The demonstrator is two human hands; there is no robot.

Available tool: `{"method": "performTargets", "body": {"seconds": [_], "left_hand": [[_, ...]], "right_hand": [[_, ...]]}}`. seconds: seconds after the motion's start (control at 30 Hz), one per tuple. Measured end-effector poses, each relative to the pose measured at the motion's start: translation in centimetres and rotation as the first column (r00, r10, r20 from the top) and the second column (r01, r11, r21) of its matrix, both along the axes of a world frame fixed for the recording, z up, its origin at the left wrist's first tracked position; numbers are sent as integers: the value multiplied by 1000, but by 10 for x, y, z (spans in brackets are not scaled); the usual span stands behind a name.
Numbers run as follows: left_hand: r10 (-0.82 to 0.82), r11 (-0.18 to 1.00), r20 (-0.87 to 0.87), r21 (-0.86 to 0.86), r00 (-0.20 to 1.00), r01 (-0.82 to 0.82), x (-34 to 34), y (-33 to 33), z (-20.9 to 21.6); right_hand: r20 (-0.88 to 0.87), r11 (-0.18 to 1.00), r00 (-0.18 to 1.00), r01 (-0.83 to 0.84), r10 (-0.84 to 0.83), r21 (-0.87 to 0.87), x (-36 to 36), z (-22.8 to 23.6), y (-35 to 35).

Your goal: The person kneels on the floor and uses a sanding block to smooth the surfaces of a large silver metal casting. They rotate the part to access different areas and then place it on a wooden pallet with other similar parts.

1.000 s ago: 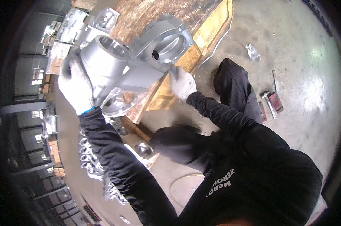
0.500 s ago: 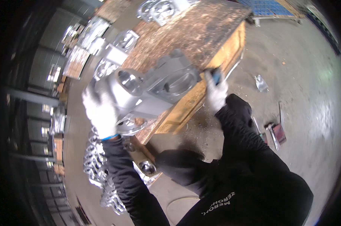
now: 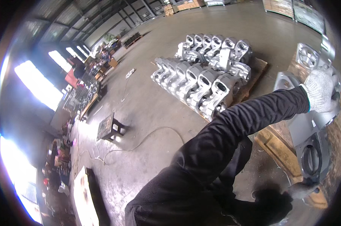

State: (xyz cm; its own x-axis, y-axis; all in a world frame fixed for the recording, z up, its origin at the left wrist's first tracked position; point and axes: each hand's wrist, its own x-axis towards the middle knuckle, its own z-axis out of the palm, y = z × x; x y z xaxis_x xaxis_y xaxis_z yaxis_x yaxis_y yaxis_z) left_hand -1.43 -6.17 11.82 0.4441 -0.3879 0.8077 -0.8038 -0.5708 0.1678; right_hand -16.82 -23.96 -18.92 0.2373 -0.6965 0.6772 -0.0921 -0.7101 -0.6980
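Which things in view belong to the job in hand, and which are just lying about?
In use:
left hand, on a grey metal casting
right hand, near the bench edge
wooden bench, under the casting

Apparently just lying about:
rows of castings on a pallet
low stool
loose cable

Metal housings (image 3: pixel 303 130) are crowding the surface (image 3: pixel 339 141) around your left hand (image 3: pixel 319 91); open floor (image 3: pixel 146 103) is stretching between the palleted castings (image 3: pixel 206 81) and stool (image 3: pixel 109 126).
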Motion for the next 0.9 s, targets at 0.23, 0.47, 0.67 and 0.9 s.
{"method": "performTargets", "body": {"seconds": [0.23,0.47,0.67,0.9], "left_hand": [[-143,990,-7,6,990,143,114,28,-2],[61,995,-397,-52,916,-89,134,10,2],[73,997,-461,48,884,-57,132,5,21],[-61,993,-586,47,808,110,134,50,35]], "right_hand": [[231,850,964,-231,133,474,-11,46,90],[-56,564,642,-625,765,539,-78,35,55],[-620,698,551,-716,558,-8,-116,33,-59],[-616,821,655,-571,438,-23,-81,111,7]]}}
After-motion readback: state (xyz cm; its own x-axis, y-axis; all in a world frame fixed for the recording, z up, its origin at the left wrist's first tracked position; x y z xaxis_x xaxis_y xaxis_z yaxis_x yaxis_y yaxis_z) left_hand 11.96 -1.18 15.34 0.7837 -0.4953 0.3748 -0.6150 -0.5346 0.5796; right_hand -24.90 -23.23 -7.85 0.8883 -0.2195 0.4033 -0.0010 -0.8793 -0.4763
